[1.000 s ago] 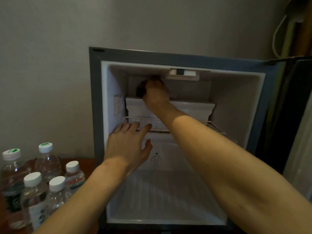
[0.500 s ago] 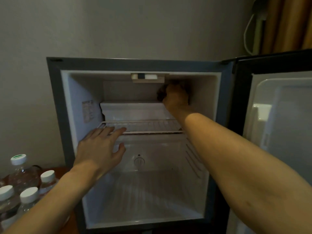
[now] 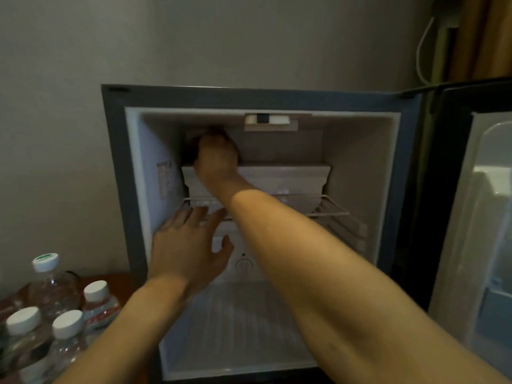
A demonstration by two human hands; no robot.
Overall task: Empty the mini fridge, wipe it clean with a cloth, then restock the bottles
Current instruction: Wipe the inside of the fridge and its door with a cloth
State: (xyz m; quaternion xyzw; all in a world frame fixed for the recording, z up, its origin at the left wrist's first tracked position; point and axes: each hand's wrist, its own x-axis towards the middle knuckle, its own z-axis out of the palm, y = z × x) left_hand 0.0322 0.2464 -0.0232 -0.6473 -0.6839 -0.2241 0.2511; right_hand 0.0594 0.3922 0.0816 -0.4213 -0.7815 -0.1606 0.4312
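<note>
Four clear plastic water bottles with white caps (image 3: 66, 336) stand outside, left of the open white mini fridge (image 3: 260, 328), now emptied. Left hand (image 3: 185, 250), fingers straight, touches its wire shelf (image 3: 329, 207). Deep inside, right hand (image 3: 217, 156) grips a dark cloth (image 3: 191, 153), wiping. Restocking remains.

Mini fridge (image 3: 116, 167): grey-blue outer frame, white interior walls and ribbed white floor.
Wire shelf (image 3: 329, 209): white.
Freezer tray (image 3: 291, 176): white.
Ceiling light housing (image 3: 270, 121): white with a black centre block.
Side-wall label (image 3: 164, 177): white with red print, unreadable.
Fridge door (image 3: 487, 217): black edge, white inner liner.
Cloth (image 3: 191, 151): dark, colour unclear in shadow.
Water bottles (image 3: 66, 336): clear, white caps; one cap (image 3: 45, 261) marked green.
Desk (image 3: 110, 279): reddish-brown.
Wall (image 3: 194, 37): plain grey.
Curtain (image 3: 482, 37): ochre.
</note>
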